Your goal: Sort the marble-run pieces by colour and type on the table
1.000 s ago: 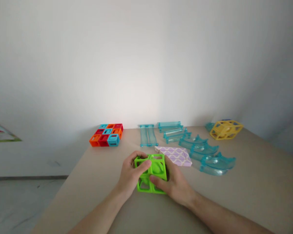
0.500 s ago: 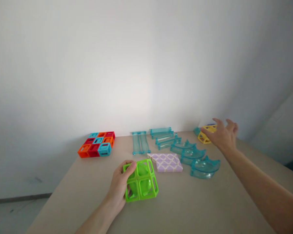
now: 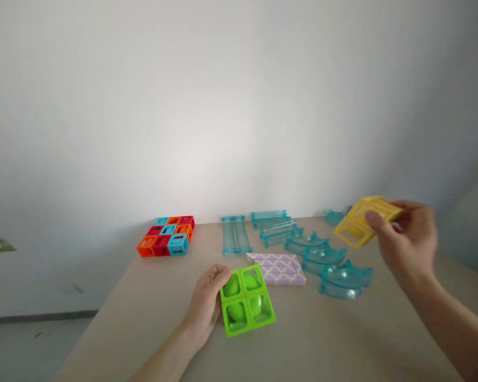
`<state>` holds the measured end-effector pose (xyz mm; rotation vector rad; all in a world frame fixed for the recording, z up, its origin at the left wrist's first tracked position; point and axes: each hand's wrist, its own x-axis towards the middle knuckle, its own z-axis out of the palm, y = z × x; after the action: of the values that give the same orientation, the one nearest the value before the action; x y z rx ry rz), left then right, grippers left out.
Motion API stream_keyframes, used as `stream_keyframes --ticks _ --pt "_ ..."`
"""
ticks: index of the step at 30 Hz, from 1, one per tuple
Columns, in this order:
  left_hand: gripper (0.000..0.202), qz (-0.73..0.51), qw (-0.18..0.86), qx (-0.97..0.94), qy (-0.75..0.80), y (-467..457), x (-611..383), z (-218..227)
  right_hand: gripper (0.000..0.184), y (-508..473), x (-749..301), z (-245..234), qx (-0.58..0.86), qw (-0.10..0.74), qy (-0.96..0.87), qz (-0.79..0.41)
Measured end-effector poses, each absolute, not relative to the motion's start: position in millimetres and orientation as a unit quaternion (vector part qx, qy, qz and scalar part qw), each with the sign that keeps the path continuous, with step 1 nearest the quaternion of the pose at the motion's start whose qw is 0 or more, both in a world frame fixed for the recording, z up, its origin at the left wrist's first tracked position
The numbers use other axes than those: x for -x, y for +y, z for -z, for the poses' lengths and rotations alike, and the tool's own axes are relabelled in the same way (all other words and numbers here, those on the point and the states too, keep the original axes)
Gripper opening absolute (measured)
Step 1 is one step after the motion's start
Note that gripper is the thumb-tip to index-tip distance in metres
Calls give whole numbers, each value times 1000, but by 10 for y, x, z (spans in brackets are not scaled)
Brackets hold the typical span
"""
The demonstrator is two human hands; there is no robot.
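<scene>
**Green block and yellow block in hand, one per side, not joined**

Progress, judged from the layout: four green cells are joined in a two-by-two green block (image 3: 247,301). Nothing is attached to it apart from those cells. The yellow block (image 3: 363,219) is held off the table (image 3: 302,339), well apart from the green one; any joining of the two is not done. The purple patterned piece (image 3: 282,269), curved teal troughs (image 3: 344,279), straight teal troughs (image 3: 279,231) and flat teal strips (image 3: 228,234) are laid out separately, touched by neither hand. The red, orange and blue cubes (image 3: 165,237) are set as a three-by-three slab at the far left.

Fingers, left hand (image 3: 203,303): partly closed, green block gripped by its left edge. Thumb is laid at the top left corner; the other fingers are curled behind and mostly hidden. Block is tilted, broad face toward the camera; table contact can't be confirmed.

Fingers, right hand (image 3: 411,239): yellow block pinched at its right end, thumb on the near face, fingers wrapped round the far side. Some blur there, so exact finger contact isn't resolved.
</scene>
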<state>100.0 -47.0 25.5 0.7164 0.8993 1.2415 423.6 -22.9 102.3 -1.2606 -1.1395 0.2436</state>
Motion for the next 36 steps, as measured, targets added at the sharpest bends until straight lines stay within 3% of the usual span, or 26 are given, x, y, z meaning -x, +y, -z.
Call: stream_keyframes --ticks 1,4,6,9,16,22,27,33,36 --pt "36 -548 657 -329 399 -474 -1004 -236 40 -355 -4013 -1060 567 649 -495 -109" --pt "34 -545 637 -366 403 -493 -1003 -173 40 -680 -3325 -1030 555 485 -633 -237" --pt "32 -541 631 -387 400 -510 -987 -150 37 -804 -2955 -934 569 405 -687 -201" --pt "28 -535 629 -412 386 -549 -950 -186 46 -847 -2668 -789 599 370 -694 -149" --pt "39 -539 562 -509 367 -729 -987 -384 43 -700 -2696 -512 582 452 -633 -237" --pt "45 -513 536 -566 359 -802 -1004 -331 36 -643 -2628 -387 485 569 -469 -470" --pt "57 -514 509 -609 327 -821 -977 -304 34 -702 -2601 -353 449 612 -413 -503" --pt "28 -551 490 -556 385 -763 -992 -334 29 -764 -2686 -379 414 576 -439 -551" --pt "24 -571 534 -485 393 -706 -1015 -296 31 -784 -2703 -403 366 552 -434 -611"
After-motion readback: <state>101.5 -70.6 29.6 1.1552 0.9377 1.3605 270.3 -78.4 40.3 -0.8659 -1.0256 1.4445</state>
